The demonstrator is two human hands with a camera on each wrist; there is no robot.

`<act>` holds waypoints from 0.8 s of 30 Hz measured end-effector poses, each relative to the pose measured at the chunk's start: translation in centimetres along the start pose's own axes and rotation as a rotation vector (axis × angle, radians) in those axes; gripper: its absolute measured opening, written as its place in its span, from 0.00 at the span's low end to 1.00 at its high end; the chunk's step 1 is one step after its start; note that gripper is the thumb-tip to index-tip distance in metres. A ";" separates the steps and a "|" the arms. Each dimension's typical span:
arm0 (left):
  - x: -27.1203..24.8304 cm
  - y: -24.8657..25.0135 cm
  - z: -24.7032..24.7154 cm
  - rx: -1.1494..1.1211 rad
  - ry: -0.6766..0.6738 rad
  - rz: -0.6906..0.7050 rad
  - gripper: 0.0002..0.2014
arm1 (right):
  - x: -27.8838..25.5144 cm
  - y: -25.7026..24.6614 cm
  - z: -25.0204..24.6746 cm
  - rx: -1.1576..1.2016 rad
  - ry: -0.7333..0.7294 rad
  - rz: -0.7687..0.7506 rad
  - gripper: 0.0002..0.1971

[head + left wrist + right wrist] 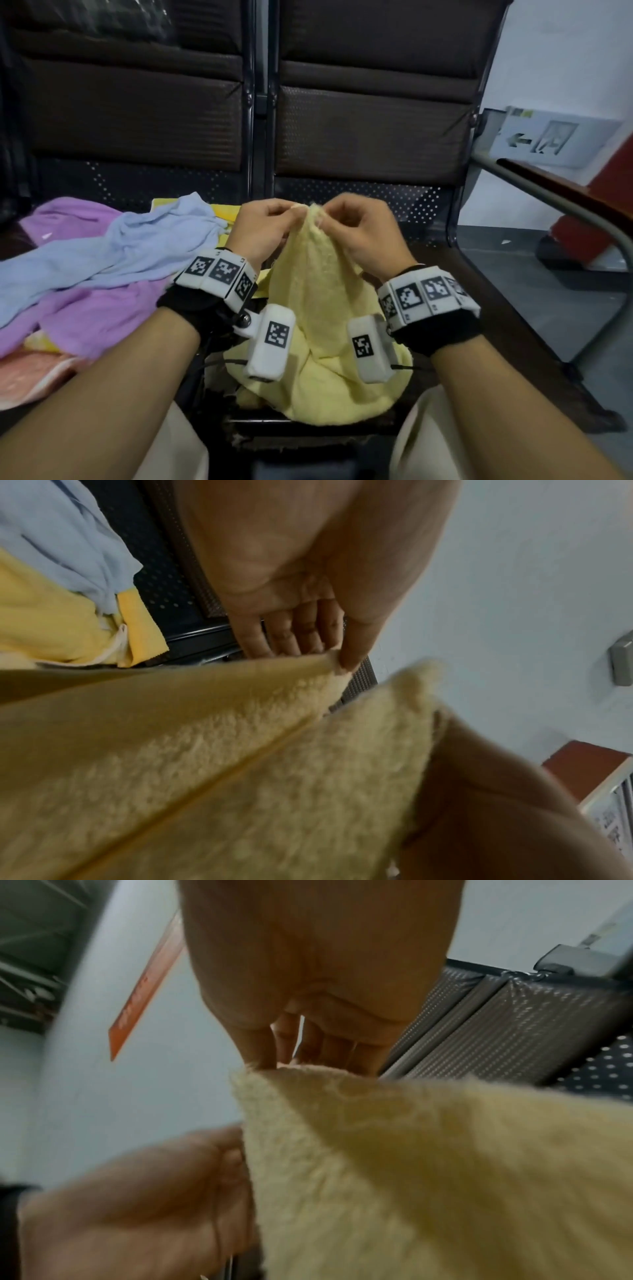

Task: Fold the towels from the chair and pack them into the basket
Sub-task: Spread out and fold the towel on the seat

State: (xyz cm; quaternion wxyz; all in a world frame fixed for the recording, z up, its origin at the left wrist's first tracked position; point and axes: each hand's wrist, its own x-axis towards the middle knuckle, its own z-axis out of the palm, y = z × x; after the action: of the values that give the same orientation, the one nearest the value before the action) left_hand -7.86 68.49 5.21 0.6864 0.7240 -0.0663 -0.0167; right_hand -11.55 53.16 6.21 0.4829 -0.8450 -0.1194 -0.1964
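A pale yellow fluffy towel (318, 308) hangs in a cone from both my hands over the right chair seat. My left hand (265, 228) pinches its top edge with thumb and fingers; my right hand (356, 226) pinches the same peak close beside it. In the left wrist view the left hand (329, 647) nips a corner of the yellow towel (205, 764). The right wrist view shows the right hand (274, 1053) gripping the yellow towel (428, 1164) at its edge. A light blue towel (113, 250), a lilac towel (99, 311) and a pink towel (30, 377) lie heaped on the left seat. No basket is in view.
Dark padded seat backs (370, 120) rise behind the towels. A metal armrest (561, 205) runs along the right side, with grey floor (555, 291) beyond it. A brighter yellow cloth (51, 620) lies under the blue one. My legs in light trousers (431, 438) are at the bottom.
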 end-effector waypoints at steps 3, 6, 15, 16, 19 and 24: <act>-1.0 0.3 0.2 -0.026 -0.033 -0.043 0.05 | -0.3 0.3 0.2 -0.045 -0.006 0.073 0.03; -1.9 0.6 0.2 -0.029 -0.077 -0.047 0.06 | -0.6 0.3 0.0 -0.007 0.001 0.090 0.05; -3.2 0.8 -0.5 0.013 -0.217 -0.032 0.11 | -1.4 -0.1 -0.5 -0.013 0.036 0.099 0.08; -3.3 1.0 -0.5 0.001 -0.242 -0.028 0.12 | -1.5 -0.1 -0.5 -0.012 0.043 0.100 0.08; -3.9 1.4 -0.8 -0.013 -0.306 0.013 0.15 | -1.7 -0.5 -0.5 0.033 0.065 0.115 0.09; -4.0 1.5 -1.1 0.029 -0.298 0.064 0.08 | -2.1 -0.7 -0.9 0.115 0.033 0.148 0.11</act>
State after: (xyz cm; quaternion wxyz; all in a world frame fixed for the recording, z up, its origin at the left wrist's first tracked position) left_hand -11.79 69.95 6.47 0.6587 0.7208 -0.1905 -0.1011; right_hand -13.89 52.70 6.24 0.5457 -0.8190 -0.0598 -0.1670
